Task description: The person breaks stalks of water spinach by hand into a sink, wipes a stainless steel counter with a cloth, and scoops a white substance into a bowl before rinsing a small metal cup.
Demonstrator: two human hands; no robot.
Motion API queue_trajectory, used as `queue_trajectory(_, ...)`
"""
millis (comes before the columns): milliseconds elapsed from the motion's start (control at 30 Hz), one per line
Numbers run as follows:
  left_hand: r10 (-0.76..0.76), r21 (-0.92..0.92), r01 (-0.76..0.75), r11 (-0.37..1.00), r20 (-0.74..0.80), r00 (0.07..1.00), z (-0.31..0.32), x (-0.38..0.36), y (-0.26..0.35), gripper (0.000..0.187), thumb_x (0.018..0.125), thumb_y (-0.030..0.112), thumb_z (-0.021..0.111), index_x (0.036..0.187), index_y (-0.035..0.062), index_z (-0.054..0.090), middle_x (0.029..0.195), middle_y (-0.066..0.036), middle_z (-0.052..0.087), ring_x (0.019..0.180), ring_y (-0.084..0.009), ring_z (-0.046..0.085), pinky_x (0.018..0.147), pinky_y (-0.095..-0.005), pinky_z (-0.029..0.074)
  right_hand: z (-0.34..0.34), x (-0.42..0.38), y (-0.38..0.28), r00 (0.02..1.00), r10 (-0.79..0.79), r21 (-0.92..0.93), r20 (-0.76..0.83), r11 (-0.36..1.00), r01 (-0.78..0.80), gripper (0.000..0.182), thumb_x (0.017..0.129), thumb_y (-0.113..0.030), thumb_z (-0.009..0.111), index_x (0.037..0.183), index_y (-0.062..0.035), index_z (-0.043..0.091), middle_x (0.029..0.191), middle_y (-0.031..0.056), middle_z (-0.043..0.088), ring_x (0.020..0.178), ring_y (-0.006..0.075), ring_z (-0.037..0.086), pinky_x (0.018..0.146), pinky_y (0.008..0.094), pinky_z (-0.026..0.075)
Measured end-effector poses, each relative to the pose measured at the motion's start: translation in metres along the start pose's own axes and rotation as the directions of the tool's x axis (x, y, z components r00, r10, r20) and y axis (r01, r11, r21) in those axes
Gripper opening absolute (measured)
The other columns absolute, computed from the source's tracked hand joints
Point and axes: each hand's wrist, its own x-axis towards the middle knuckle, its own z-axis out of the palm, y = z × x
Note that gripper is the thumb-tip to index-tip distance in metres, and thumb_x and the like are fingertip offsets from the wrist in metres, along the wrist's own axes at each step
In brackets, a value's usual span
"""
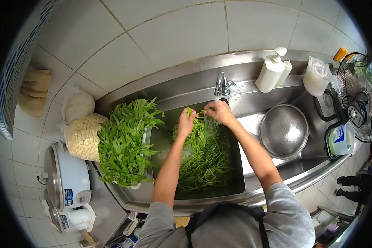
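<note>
Both of my hands are over the left sink basin [240, 173], which holds water and a mass of green leafy stems [204, 165]. My left hand [187, 120] is closed around some green stems. To its right, my right hand [219, 112] pinches the end of a stem that stretches between the two hands. Just behind my right hand, water runs from the faucet [221, 84]. A big heap of leafy greens [126, 142] fills a white basket [148, 136] on the left side of the sink.
A metal colander [284, 131] sits in the right basin. Behind it stand a pump bottle [270, 73] and a smaller bottle [284, 73]. Far left are a bag of pale pieces [84, 136] and rice cookers [72, 177]. A fan [357, 111] stands far right.
</note>
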Motion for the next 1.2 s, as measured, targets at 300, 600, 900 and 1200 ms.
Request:
queue_trajectory(300, 0.12, 0.115, -0.129, 0.985, 0.083, 0.989, 0.095, -0.013, 0.034, 0.011, 0.09, 0.012, 0.045, 0.097, 0.0028, 0.047, 0.088, -0.014, 0.062, 0.085, -0.0231, 0.061, 0.077, -0.0351, 0.045, 0.08, -0.058, 0.032, 0.705, 0.506, 0.868, 0.497, -0.304, -0.393, 0.057, 0.092, -0.053, 0.022, 0.13, -0.0131, 0.037, 0.128, 0.0114, 0.042, 0.115, 0.0272, 0.044, 0.093, 0.0406, 0.04)
queue_trajectory(600, -0.599, -0.704, 0.138, 0.697, -0.465, 0.651, 0.048, 0.002, -0.047, 0.032, 0.094, 0.022, 0.041, 0.118, 0.0012, 0.035, 0.114, -0.017, 0.051, 0.097, -0.027, 0.053, 0.076, -0.0359, 0.049, 0.041, -0.016, 0.029, 0.895, 0.239, 0.781, 0.376, 0.438, -0.445, 0.028, 0.086, -0.007, 0.052, 0.114, -0.0045, 0.055, 0.097, 0.0063, 0.058, 0.085, 0.0162, 0.056, 0.071, 0.0338, 0.055)
queue_trajectory(900, -0.101, -0.15, 0.143, 0.978, 0.255, 0.962, 0.083, -0.007, -0.034, 0.026, 0.092, 0.021, 0.047, 0.105, -0.0015, 0.05, 0.099, -0.015, 0.058, 0.091, -0.0217, 0.057, 0.08, -0.0335, 0.044, -0.044, 0.046, 0.054, 0.934, 0.191, -0.064, -0.302, 0.974, -0.219, 0.022, 0.078, -0.011, 0.056, 0.097, -0.0028, 0.062, 0.095, 0.0232, 0.061, 0.077, 0.0319, 0.062, 0.073, 0.0382, 0.049)
queue_trajectory(1200, 0.142, 0.395, -0.327, 0.858, 0.429, 0.892, 0.074, -0.015, 0.018, 0.018, 0.091, 0.021, 0.044, 0.101, 0.0057, 0.044, 0.094, -0.018, 0.06, 0.093, -0.04, 0.054, 0.076, -0.0459, 0.042, -0.055, 0.111, 0.204, 0.927, 0.375, -0.028, -0.024, 0.926, -0.376, 0.02, 0.079, -0.014, 0.055, 0.089, 0.0011, 0.063, 0.064, 0.0122, 0.06, 0.055, 0.0222, 0.059, 0.053, 0.0324, 0.049)
